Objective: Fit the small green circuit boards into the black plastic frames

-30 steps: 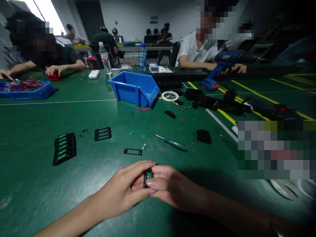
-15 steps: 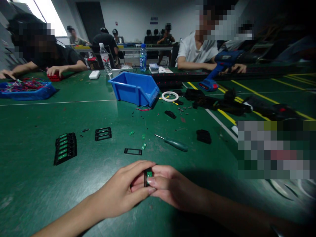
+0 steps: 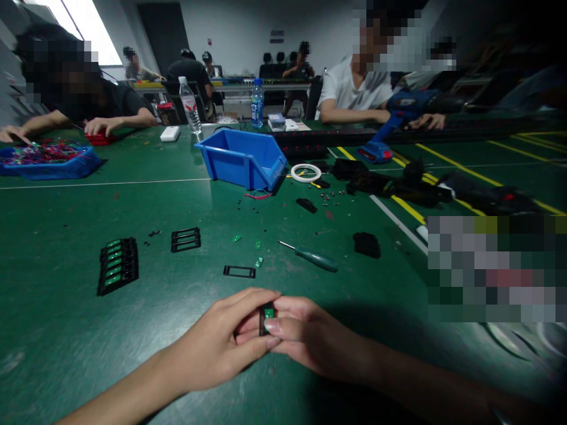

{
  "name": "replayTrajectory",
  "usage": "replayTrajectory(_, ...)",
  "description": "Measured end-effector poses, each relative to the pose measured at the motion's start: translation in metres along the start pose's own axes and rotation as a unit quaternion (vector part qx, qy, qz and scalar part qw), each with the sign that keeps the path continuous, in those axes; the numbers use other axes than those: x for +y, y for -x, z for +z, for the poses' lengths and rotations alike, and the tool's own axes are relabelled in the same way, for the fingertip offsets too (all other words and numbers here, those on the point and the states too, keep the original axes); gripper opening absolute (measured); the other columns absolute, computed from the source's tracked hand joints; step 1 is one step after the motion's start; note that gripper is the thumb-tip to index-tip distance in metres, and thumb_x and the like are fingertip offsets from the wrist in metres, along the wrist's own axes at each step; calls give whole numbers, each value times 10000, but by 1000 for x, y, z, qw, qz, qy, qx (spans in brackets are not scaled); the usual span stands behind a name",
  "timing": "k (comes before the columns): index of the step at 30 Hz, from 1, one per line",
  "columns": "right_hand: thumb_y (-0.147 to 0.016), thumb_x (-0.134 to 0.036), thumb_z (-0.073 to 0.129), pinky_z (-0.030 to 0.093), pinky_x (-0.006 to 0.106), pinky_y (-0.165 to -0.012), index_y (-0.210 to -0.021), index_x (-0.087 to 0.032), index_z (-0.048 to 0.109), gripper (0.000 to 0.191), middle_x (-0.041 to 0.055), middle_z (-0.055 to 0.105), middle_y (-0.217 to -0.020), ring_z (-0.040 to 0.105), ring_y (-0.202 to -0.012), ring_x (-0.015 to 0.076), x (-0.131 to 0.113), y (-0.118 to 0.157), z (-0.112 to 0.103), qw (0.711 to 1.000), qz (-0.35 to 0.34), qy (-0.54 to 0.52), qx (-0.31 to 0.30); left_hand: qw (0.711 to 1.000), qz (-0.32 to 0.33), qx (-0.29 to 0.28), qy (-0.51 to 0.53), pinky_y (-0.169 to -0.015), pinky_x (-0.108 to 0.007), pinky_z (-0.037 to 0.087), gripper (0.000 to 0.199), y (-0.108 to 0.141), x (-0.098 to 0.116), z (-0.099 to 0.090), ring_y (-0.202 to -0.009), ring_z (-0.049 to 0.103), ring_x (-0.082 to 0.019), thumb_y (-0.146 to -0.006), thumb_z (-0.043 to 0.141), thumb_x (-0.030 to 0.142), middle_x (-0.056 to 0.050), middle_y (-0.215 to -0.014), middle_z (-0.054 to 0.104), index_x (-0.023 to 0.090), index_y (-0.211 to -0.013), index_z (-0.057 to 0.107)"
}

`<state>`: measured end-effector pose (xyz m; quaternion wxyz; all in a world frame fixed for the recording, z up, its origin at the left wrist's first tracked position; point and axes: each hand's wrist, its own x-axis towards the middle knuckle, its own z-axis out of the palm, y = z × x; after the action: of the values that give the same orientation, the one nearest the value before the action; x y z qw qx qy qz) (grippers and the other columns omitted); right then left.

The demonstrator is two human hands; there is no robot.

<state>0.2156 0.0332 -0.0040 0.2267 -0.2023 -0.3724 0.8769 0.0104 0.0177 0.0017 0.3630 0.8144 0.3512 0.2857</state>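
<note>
Between my two hands, low over the green table, is a small black plastic frame [image 3: 262,326] with a green circuit board [image 3: 269,313] against it. My left hand [image 3: 237,330] grips the frame at its ends with thumb and fingers. My right hand [image 3: 305,333] holds it from the other side, its thumb pressing on the circuit board. Fingers cover much of both parts. Just beyond lies a single black frame [image 3: 239,271] with a rectangular opening, near several loose green boards [image 3: 259,261]. A screwdriver [image 3: 315,258] with a green handle lies beyond my right hand.
At left are assembled black modules with green boards [image 3: 117,265] and stacked black frames [image 3: 186,239]. Farther back stand a blue bin [image 3: 241,158], a tape roll [image 3: 305,173], bottles [image 3: 257,103] and a blue power drill [image 3: 390,121]. Black parts [image 3: 366,244] lie right. Co-workers sit across the table.
My hands keep the same grip on the frame and board, with no clear movement. The whole view has shifted very slightly.
</note>
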Motion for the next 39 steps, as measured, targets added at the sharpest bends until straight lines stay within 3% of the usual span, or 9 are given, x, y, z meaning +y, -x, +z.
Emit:
replayTrajectory(16,-921,-221,627,465,403,-1027,-1097,-139,723,216,107,711,-1047,678,-1081,230,0,0,-1,1000,3,-3,3,1000,1,-1,11,-982,-341,546,520,-1,1,-1,-1163,647,-214,-951,638,237,-89,-1308,645,256,-1444,474)
replayTrajectory(39,-930,-234,630,437,416,-1065,-1119,-164,732,226,106,703,-1091,663,-1110,221,0,1,-2,1000,-6,8,-11,999,-6,-11,31,-1009,-311,504,556,0,0,0,-1183,615,-180,-957,636,234,-45,-1306,625,301,-1473,440)
